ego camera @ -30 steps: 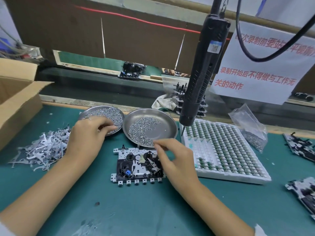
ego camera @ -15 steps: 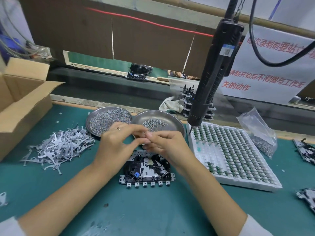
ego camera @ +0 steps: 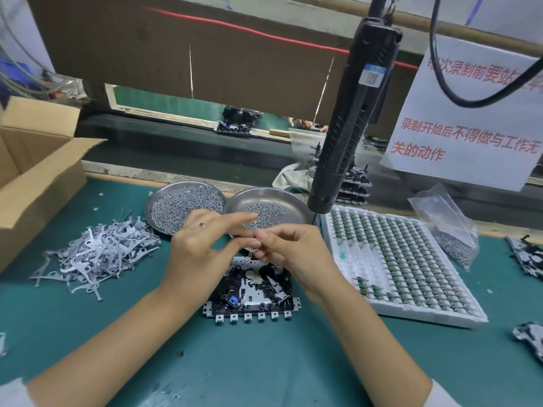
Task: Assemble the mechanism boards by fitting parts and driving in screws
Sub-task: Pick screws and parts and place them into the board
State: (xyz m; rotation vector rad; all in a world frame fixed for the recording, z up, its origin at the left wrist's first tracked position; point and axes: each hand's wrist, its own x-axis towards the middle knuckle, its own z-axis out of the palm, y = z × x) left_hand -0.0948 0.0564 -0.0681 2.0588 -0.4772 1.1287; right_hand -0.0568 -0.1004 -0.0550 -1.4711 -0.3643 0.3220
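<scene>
Hidden: the far edge of the black-and-silver mechanism board (ego camera: pixel 249 292) at lower centre, covered by the left hand (ego camera: pixel 197 248) and right hand (ego camera: pixel 293 254), whose fingertips meet on something too small to identify. Cut off by the frame: the open brown cardboard box (ego camera: pixel 35 171) at the left edge, the white paper sign with red characters (ego camera: pixel 467 118) at the upper right, and two further partly built boards (ego camera: pixel 526 254) at the right edge. Out of sight: the bit of the hanging black electric screwdriver (ego camera: pixel 352 113), behind the rim of the right-hand round steel screw dish (ego camera: pixel 293 198).

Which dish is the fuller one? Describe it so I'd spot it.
On the green mat, two round steel dishes sit side by side behind the hands. The left dish is covered edge to edge with screws; the right dish has bare metal showing.
</scene>
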